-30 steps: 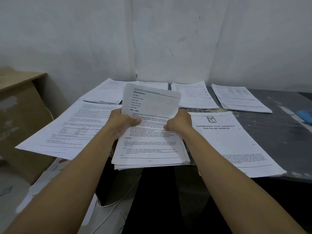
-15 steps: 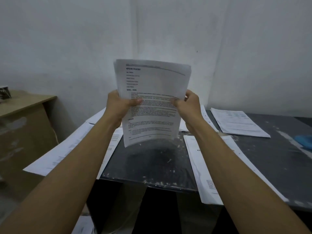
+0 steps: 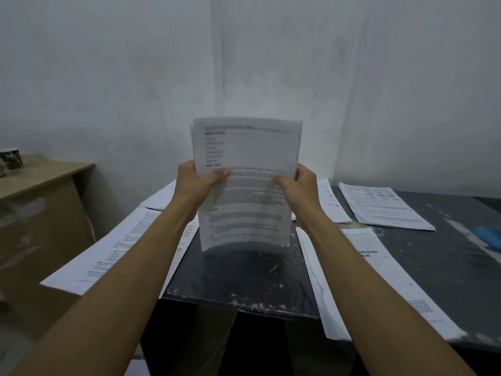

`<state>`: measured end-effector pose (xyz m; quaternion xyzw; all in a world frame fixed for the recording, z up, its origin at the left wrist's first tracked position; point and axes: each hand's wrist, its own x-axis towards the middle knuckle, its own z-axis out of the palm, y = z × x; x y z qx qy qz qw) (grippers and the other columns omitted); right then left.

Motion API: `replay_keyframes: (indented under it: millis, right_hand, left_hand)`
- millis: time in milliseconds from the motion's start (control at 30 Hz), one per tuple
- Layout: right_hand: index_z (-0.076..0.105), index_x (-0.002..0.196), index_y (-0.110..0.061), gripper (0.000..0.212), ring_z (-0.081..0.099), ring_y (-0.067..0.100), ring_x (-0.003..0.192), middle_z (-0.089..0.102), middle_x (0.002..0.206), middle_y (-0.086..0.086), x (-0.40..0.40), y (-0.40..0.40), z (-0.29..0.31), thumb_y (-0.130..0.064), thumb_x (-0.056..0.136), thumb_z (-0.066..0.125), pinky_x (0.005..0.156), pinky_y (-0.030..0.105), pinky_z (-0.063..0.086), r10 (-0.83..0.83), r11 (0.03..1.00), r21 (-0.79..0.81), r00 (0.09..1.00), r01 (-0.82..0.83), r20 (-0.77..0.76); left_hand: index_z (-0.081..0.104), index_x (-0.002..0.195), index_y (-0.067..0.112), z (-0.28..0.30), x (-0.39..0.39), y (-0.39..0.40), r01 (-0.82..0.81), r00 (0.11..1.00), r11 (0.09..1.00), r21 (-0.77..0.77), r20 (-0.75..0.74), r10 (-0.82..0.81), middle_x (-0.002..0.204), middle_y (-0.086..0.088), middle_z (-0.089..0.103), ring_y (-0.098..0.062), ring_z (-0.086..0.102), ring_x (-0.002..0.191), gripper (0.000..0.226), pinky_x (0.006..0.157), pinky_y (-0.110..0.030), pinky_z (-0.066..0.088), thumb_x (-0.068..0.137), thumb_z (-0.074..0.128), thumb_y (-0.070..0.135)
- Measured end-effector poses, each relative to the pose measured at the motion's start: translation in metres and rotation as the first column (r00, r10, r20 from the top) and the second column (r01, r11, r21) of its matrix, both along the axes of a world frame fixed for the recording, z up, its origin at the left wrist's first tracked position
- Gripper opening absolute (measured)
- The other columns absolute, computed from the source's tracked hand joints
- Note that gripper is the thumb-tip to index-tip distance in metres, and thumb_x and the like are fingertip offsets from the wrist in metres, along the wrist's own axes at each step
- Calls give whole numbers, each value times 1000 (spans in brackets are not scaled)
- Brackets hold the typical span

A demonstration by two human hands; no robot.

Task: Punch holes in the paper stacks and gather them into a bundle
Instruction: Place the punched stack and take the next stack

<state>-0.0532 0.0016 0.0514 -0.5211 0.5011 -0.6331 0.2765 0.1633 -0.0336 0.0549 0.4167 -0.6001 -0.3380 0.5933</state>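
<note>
**Paper stack upright in both hands, punching not yet begun**

Paper stack [image 3: 245, 183] stands upright in front of you, held above the dark tabletop [image 3: 244, 278], its lower edge just over the bare patch and, as far as the view shows, not touching it. Your left hand [image 3: 199, 183] grips the stack's left edge with the thumb across the printed face, and your right hand [image 3: 296, 185] grips the right edge the same way; both are closed on the sheets, neither is free.

Judging by this, you are squaring the sheets before punching. No hole punch is in view, and no holes can be made out along any edge of the held stack, though the print is blurred and the far side is hidden.

Most of the work seems to lie ahead. Several other stacks lie flat and apart on the tabletop: a long one at the left [image 3: 127, 245] overhanging the near edge, a titled one at the right [image 3: 379, 280], another at the far right [image 3: 385, 210], and one partly hidden behind your right wrist [image 3: 332, 202]. None is gathered with another, so the bundle has not been started. A blue object [image 3: 488, 237] sits at the right border; what it is cannot be told.
</note>
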Motion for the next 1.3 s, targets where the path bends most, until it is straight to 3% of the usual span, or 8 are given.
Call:
replay_keyframes:
  millis: [67, 200, 367, 533, 733, 933, 1133, 1300]
  right_hand:
    - [63, 95, -27, 16, 66, 12, 89, 69, 96, -10, -3, 1, -9, -16, 86, 69, 64, 22, 51, -4, 999, 42, 1000, 3, 23]
    - [65, 93, -28, 15, 67, 14, 89, 70, 95, -10, 0, -1, -17, -12, 92, 62, 63, 22, 50, 19, 997, 72, 998, -23, 64]
    - [69, 85, -25, 14, 69, 14, 82, 73, 86, -8, -4, -2, -7, -12, 84, 63, 60, 23, 52, -40, 999, 5, 995, 40, 96]
    - [69, 88, -18, 16, 68, 14, 82, 73, 87, -7, -7, -3, -32, -6, 80, 63, 60, 24, 51, -35, 992, 121, 993, 21, 114]
    - [65, 91, -15, 20, 68, 12, 81, 72, 87, -6, -6, -8, -34, -2, 75, 65, 59, 21, 50, -70, 990, 134, 985, 48, 160]
    - [63, 88, -23, 24, 65, 7, 81, 70, 87, -12, 3, -7, -33, -2, 75, 63, 52, 13, 47, -34, 990, 141, 992, 17, 120]
    - [61, 91, -24, 27, 65, 9, 85, 69, 92, -11, 3, -12, -32, -3, 74, 62, 54, 16, 48, 23, 988, 150, 995, -37, 96]
    - [53, 113, -21, 40, 63, 9, 91, 64, 104, -9, -3, -15, -26, -7, 78, 65, 63, 20, 48, -68, 994, 91, 988, 56, 137]
  left_hand:
    - [73, 95, 25, -6, 1, 1, 24, 1000, 1000, 15, -9, -23, 89, 11, 77, -9, 75, 77, 22, 56, -20, 57, 76, 86, 24]
    - [73, 96, 22, -11, -5, 2, 24, 999, 999, 33, -35, -23, 88, 10, 78, -11, 75, 77, 19, 61, -28, 62, 79, 83, 22]
    - [72, 95, 26, 1, -6, 2, -1, 999, 1000, -12, -41, 1, 86, 15, 76, -6, 74, 75, 19, 53, -19, 56, 79, 83, 25]
    - [73, 97, 23, -20, -5, 4, 6, 1000, 998, 69, -22, -4, 94, 6, 77, -19, 74, 83, 24, 76, -45, 61, 77, 85, 25]
    - [73, 102, 18, -21, -1, 3, 30, 1000, 996, 81, -13, -29, 100, 2, 77, -25, 74, 88, 32, 82, -52, 59, 74, 87, 25]
    - [73, 101, 21, -22, -1, 3, 51, 999, 995, 81, -12, -50, 96, 6, 77, -20, 74, 84, 34, 77, -46, 61, 70, 87, 28]
    - [74, 98, 24, -22, 3, 1, 72, 997, 994, 77, -11, -71, 95, 7, 78, -17, 75, 81, 38, 70, -37, 60, 64, 89, 32]
    - [74, 95, 27, -20, 2, 4, 94, 995, 994, 59, -21, -93, 92, 10, 78, -12, 75, 77, 43, 54, -20, 57, 56, 89, 40]
